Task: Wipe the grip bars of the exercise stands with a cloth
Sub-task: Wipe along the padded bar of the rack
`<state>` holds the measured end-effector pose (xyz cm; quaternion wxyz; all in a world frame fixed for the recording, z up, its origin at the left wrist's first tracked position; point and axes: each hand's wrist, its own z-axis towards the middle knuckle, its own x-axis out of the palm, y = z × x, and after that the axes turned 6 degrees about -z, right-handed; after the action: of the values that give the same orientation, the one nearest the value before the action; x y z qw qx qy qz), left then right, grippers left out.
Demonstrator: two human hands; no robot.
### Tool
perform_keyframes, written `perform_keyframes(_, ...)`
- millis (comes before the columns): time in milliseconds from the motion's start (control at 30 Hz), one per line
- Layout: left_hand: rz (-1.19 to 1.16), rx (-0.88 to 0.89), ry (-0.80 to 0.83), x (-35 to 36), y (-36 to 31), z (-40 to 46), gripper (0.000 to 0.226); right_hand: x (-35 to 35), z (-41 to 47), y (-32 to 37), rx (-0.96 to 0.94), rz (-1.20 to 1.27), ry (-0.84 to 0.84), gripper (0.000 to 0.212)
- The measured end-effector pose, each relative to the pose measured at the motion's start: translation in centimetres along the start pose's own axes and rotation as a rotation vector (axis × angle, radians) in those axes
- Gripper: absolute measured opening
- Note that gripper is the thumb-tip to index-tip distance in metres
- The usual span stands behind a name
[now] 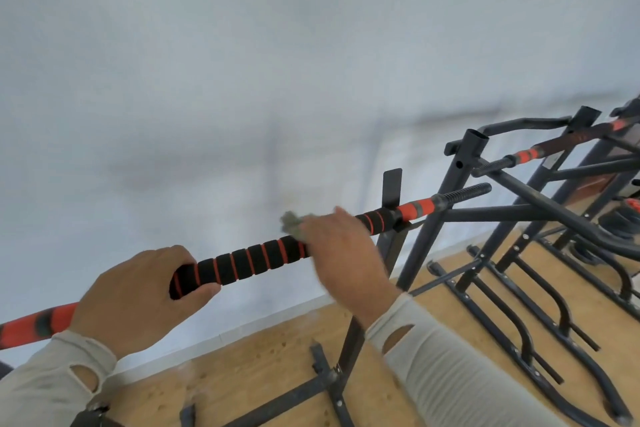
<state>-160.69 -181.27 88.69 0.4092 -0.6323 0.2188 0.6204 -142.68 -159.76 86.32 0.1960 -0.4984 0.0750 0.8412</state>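
**Head view: both hands on the foam grip bar, cloth under the right**

Head camera looks along the grip bar [256,258], a black foam-padded bar with thin orange rings that runs from the lower left up toward the right, resting in a dark metal bracket [393,185] on the nearest exercise stand [420,243]. Beyond the foam the bar turns orange, then ends in a dark threaded tip.

The left hand [138,302] is wrapped around the bar near the lower end of the foam, fingers curled over the top and thumb underneath. To its left the bar shows orange with dark patches.

The right hand [341,253] is blurred; it sits on top of the bar farther up, closed over a small grey-green cloth [291,222], a bunch of which sticks out past the fingers on the far side. The cloth is pressed against the foam.

Both forearms wear pale ribbed sleeves [460,378] with thumb holes.

A second stand [540,163] with a similar orange and black bar is just beyond the first, toward the right edge. The dark feet of the stands rest on a light wooden floor [263,371], which meets a plain white wall [242,62] at a pale skirting line. No writing can be read.
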Motion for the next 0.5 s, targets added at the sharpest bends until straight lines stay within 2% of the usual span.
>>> perform_keyframes(67,0.002,0.011,-0.006,0.1,0.2,0.0,0.035,-1.8,0.6,-4.8,0.091,-0.188,0.184,0.053)
perform_keyframes(133,0.002,0.016,-0.004,0.0,0.2,-0.1,0.037,-3.6,0.9,-8.3,0.232,-0.285,0.314,0.034)
perform_keyframes(233,-0.002,0.03,-0.02,0.4,0.5,0.0,0.041,-4.7,1.9,-8.4,0.226,-0.365,0.427,0.019)
perform_keyframes(367,-0.071,0.094,-0.017,0.8,1.6,-0.4,0.044,-3.4,2.0,-3.9,0.199,-0.265,0.39,0.01)
perform_keyframes(433,-0.087,0.12,-0.048,0.5,3.0,-1.2,0.061,-3.0,1.7,-3.2,0.212,-0.242,0.33,0.005)
perform_keyframes(500,-0.038,0.112,-0.101,0.2,4.8,-2.0,0.064,-2.7,1.5,-3.3,0.281,-0.205,0.286,0.002)
